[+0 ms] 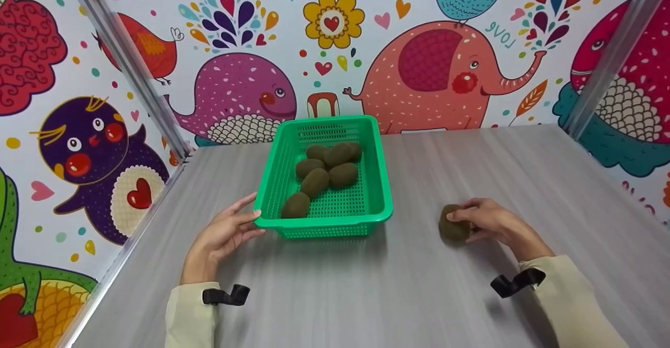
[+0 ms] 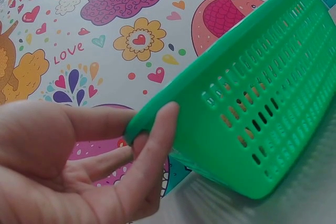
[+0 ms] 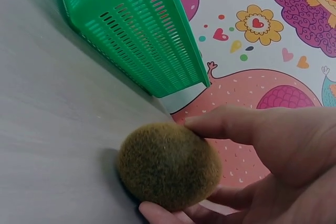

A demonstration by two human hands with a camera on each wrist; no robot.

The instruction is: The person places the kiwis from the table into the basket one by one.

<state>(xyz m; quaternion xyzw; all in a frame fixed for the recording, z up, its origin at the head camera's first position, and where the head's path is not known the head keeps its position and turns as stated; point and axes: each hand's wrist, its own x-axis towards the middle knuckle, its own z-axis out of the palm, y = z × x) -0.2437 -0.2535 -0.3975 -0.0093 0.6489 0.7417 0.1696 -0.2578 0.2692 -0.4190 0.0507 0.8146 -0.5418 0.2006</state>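
Note:
A green plastic basket stands on the table with several brown kiwis inside. My left hand grips the basket's near left corner; in the left wrist view the thumb and fingers pinch its rim. To the right of the basket, my right hand holds a single fuzzy kiwi just at the table surface. The right wrist view shows the thumb and fingers around that kiwi, its shadow close beneath. Whether it touches the table I cannot tell.
The grey wood-grain table reaches back to a wall printed with cartoon animals. Metal posts rise at the left and right back corners. A black band with a mount sits on each sleeve.

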